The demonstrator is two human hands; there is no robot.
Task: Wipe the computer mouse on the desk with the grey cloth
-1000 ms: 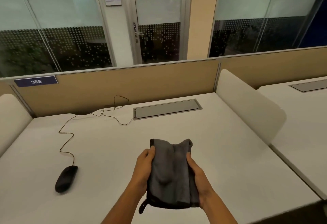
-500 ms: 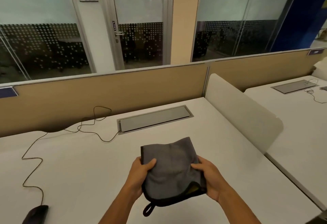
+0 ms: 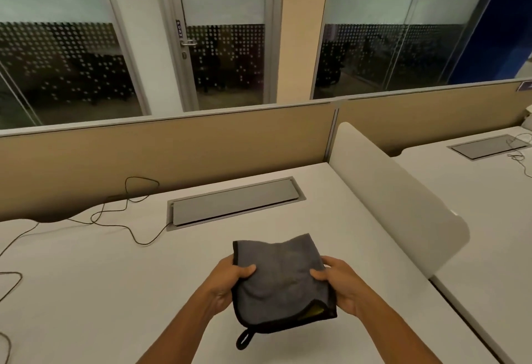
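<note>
Both hands hold the cloth point(image 3: 280, 280) above the desk point(image 3: 331, 237), folded: left hand point(image 3: 227, 280) pinches its left edge, right hand point(image 3: 339, 284) its right edge, thumbs on top. Mouse is out of frame; only its cable point(image 3: 126, 221) shows, running from the back panel down and off the left edge. Judgement: mouse likely lies left of the hands, so the left hand is nearer. Mouse axis can't be told.
</note>
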